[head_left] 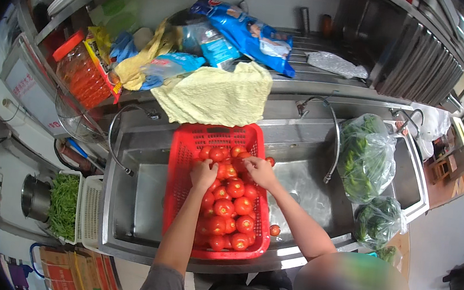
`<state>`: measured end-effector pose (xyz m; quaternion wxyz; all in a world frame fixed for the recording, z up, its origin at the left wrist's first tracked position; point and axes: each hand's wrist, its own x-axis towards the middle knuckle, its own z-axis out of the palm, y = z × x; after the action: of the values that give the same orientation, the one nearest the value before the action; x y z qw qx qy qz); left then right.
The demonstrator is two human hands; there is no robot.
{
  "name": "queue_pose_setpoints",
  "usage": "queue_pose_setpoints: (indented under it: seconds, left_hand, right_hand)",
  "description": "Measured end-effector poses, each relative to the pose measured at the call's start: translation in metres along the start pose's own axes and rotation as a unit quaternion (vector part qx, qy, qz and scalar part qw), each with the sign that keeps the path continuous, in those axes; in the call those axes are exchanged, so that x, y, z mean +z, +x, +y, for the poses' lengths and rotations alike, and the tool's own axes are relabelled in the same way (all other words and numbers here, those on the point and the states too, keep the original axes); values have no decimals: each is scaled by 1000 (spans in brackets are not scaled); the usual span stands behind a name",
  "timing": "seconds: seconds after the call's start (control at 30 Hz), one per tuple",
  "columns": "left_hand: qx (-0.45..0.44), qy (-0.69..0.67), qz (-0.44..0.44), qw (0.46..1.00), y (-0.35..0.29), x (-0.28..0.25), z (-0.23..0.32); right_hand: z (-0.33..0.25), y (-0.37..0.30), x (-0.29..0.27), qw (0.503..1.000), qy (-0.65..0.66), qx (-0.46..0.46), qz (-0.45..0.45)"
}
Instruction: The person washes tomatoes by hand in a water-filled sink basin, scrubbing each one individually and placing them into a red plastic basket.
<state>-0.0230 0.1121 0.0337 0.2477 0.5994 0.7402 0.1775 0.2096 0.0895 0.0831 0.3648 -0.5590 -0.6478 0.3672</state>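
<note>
A red perforated plastic basket (pixel 170 206) full of ripe red tomatoes (pixel 225 208) rests across the divider between two steel sink basins. My left hand (pixel 204 174) is curled among the tomatoes at the basket's left side, and what its fingers hold is hidden. On the far right side of the basket, my right hand (pixel 259 172) reaches in over the rim, with bent fingers closed on a tomato. One loose tomato (pixel 274 230) lies outside the basket on the sink's front edge. Another tomato (pixel 269 161) shows just past the far right rim.
Curved faucets (pixel 331 150) stand over the basins. Bagged green vegetables (pixel 365 160) sit at the right end. A yellow cloth (pixel 215 94) hangs from the shelf behind, beside a blue package (pixel 250 32). Left of the sink stands a crate of green beans (pixel 63 206).
</note>
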Motion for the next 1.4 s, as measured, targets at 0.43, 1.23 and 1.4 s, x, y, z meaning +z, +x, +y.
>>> queue_pose_setpoints:
  seconds: [0.43, 1.23, 1.4]
  left_hand:
    - [175, -319, -51, 930, -132, 102, 247]
    - [-69, -324, -146, 932, -96, 437, 67]
    - [-21, -262, -96, 960, -108, 446, 79]
  right_hand:
    - [199, -114, -150, 972, 115, 207, 5]
    - [382, -99, -46, 983, -124, 82, -106]
    - [389, -100, -65, 959, 21, 205, -196]
